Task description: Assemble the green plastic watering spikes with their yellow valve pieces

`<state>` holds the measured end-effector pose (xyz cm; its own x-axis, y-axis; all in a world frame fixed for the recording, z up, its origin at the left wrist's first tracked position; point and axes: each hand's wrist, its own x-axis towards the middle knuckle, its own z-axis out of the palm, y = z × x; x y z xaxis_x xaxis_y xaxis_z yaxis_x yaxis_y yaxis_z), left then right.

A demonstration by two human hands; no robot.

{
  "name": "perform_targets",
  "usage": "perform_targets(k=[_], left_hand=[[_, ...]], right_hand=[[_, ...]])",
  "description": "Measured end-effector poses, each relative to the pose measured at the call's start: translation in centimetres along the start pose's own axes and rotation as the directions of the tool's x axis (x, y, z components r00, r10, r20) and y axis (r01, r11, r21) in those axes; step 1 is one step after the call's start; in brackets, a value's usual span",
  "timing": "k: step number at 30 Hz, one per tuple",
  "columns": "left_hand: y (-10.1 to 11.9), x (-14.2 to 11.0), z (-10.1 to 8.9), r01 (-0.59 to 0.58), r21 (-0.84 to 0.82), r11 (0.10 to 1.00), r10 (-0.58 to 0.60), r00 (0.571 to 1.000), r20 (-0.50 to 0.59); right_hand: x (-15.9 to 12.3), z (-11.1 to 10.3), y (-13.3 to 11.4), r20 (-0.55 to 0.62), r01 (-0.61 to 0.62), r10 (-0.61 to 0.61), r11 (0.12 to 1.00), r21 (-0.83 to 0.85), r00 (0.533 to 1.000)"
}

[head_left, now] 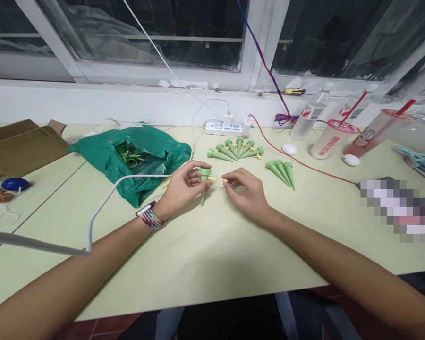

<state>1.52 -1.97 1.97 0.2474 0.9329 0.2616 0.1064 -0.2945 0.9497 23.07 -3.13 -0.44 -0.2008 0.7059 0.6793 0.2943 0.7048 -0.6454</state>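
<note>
My left hand (184, 188) is closed round a green cone-shaped spike (204, 185), held point down just above the table. A small yellow peg (217, 179) sticks out sideways from the spike's top, and my right hand (246, 192) pinches its free end. A fan of several finished green spikes with yellow pegs (236, 149) lies behind my hands. Three plain green spikes (282, 172) lie to the right. An open green plastic bag (136, 158) with more green parts sits to the left.
A white cable (102, 203) crosses my left forearm. A power strip (226, 127) and a red wire (304, 164) lie at the back. Bottles and drink cups (335, 134) stand at back right, a cardboard box (21, 144) at far left.
</note>
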Motion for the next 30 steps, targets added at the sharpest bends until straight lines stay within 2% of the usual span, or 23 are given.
perform_targets(k=[5, 11, 15, 24, 30], left_hand=[[0.6, -0.2, 0.4, 0.048, -0.033, 0.998, -0.048, 0.999, 0.002], [0.7, -0.6, 1.0, 0.089, -0.041, 0.995, -0.089, 0.996, 0.003], [0.8, -0.7, 1.3, 0.102, -0.06, 0.993, -0.101, 0.995, 0.014], [0.8, -0.9, 1.5, 0.016, -0.063, 0.998, -0.014, 1.0, 0.025], [0.9, -0.6, 1.3, 0.099, -0.107, 0.989, -0.094, 0.994, 0.055]], right_hand=[[-0.1, 0.0, 0.0, 0.009, 0.025, -0.024, 0.999, -0.022, 1.0], [-0.4, 0.2, -0.1, 0.049, 0.127, -0.125, 0.991, -0.043, 0.991], [-0.5, 0.2, -0.2, 0.055, 0.148, -0.146, 0.988, -0.037, 0.988], [-0.4, 0.3, -0.5, 0.037, 0.062, -0.063, 0.998, 0.027, 0.997], [-0.2, 0.2, -0.2, 0.014, -0.025, 0.024, 0.996, 0.091, 1.0]])
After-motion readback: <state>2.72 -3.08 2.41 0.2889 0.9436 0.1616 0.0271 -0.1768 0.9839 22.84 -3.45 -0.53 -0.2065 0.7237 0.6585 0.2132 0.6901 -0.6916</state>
